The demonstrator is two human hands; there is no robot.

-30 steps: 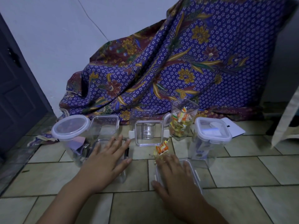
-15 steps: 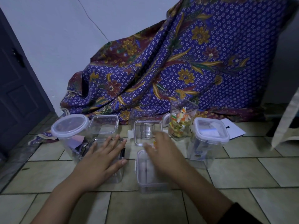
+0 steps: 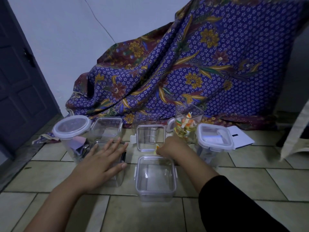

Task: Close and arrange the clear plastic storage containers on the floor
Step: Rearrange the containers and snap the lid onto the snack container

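Note:
Several clear plastic containers stand on the tiled floor. My left hand (image 3: 103,162) lies flat, fingers spread, on top of a clear container (image 3: 119,177). An open, empty square container (image 3: 156,179) sits in front at the centre. Just behind it, my right hand (image 3: 169,146) is closed around a small yellow-orange packet (image 3: 156,147). A loose clip lid (image 3: 150,138) lies further back. Behind stand a round-lidded container (image 3: 71,128), an open square container (image 3: 107,126), an open tall container of coloured sweets (image 3: 187,126) and a closed square container (image 3: 214,139).
A purple batik cloth (image 3: 192,72) drapes down the wall behind the containers. A dark door (image 3: 20,84) is at the left. A white booklet (image 3: 240,136) lies at the right, next to a pale cloth (image 3: 297,129) hanging at the edge.
My right hand slid the empty square container leftwards to the centre front, let it go and reached forward to the packet. My left hand stayed on its container.

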